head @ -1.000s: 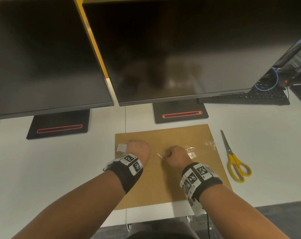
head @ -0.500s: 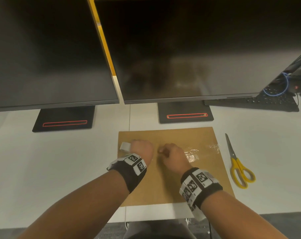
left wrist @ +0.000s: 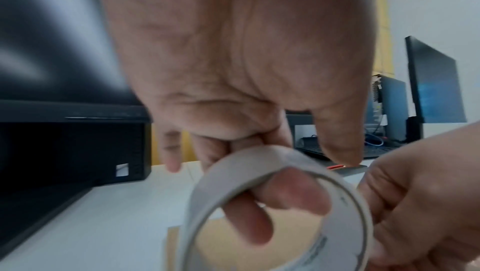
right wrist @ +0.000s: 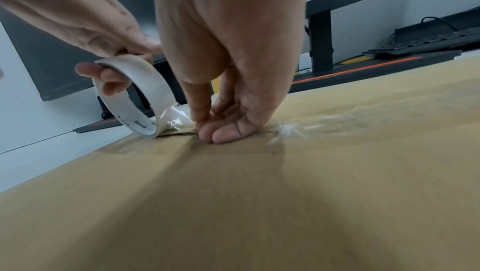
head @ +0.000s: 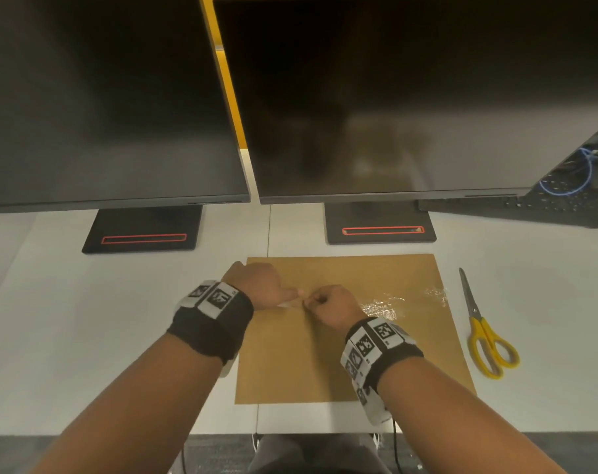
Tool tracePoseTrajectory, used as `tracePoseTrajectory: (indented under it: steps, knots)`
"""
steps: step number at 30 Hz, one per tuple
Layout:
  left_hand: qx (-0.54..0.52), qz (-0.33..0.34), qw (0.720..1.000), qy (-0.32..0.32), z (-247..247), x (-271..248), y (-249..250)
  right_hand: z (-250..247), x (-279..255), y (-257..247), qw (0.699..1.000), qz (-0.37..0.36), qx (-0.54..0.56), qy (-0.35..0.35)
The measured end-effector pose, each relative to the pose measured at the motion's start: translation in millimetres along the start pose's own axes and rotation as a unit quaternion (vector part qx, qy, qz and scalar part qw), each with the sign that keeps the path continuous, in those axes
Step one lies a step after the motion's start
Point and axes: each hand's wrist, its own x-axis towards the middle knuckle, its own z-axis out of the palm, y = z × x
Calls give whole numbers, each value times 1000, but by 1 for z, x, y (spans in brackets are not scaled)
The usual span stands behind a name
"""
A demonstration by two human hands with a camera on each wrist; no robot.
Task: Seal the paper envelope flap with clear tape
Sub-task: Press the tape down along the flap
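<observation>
A brown paper envelope (head: 325, 354) lies flat on the white desk. My left hand (head: 256, 285) grips a white tape roll (left wrist: 259, 164), with fingers through its core and the thumb on its outside. The roll (right wrist: 145, 82) is tilted, with its lower edge near the envelope's left part. A crinkled strip of clear tape (head: 383, 304) is stuck across the envelope to the right. My right hand (head: 328, 302), fingers curled, pinches the clear tape (right wrist: 179, 119) just beside the roll, and its fingertips (right wrist: 221, 131) bear down on the paper.
Yellow-handled scissors (head: 485, 340) lie on the desk right of the envelope. Two dark monitors on black stands (head: 379, 224) rise just behind it. A black keyboard (head: 530, 206) sits at the back right. The desk's front edge (head: 325, 431) is close below the envelope.
My left hand has moved right with the roll until it almost meets my right hand. The right hand has shifted a little left along the tape strip.
</observation>
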Motion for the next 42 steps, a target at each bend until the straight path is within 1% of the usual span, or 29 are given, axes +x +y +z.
tracePoseTrajectory:
  steps: [2,4,8,11,13,15,19,23,26,29,33,34,36,39,40,42]
  knots:
    - [-11,28,999,19,3,-1,-10,1,3,0,1000,16,14,-1]
    - [-19,44,997,53,8,-1,-14,2,5,-1,1000,27,10,-3]
    - [24,37,992,115,11,3,-19,3,4,-7,999,33,-35,1]
    - [71,13,993,97,13,6,-15,6,4,-8,999,36,-36,15]
    - [130,-20,989,63,12,9,-6,7,2,-9,998,34,-49,20]
    - [162,-48,985,35,13,11,1,8,3,-8,998,34,-59,16]
    - [201,-45,977,48,20,10,7,10,2,-12,997,42,-69,18]
    - [219,-49,974,8,22,12,18,16,-2,-14,993,28,-113,20]
    - [222,-49,974,-6,22,15,24,21,-1,-14,990,29,-132,27]
    - [216,-42,976,2,23,16,27,22,0,-16,991,24,-132,16]
    - [219,-27,975,31,26,14,27,26,1,-25,989,-56,-132,-23]
    - [220,-23,975,33,28,12,27,27,3,-25,991,-60,-118,-27]
    - [204,-30,978,30,29,9,24,26,5,-23,996,-43,-70,-22]
    - [114,-60,991,47,21,-1,5,25,12,-22,999,-13,-46,-25]
    - [77,-63,993,57,19,-2,-5,26,14,-23,999,-6,-42,-27]
    - [-9,-48,996,72,16,-7,-29,27,16,-26,998,2,-55,-29]
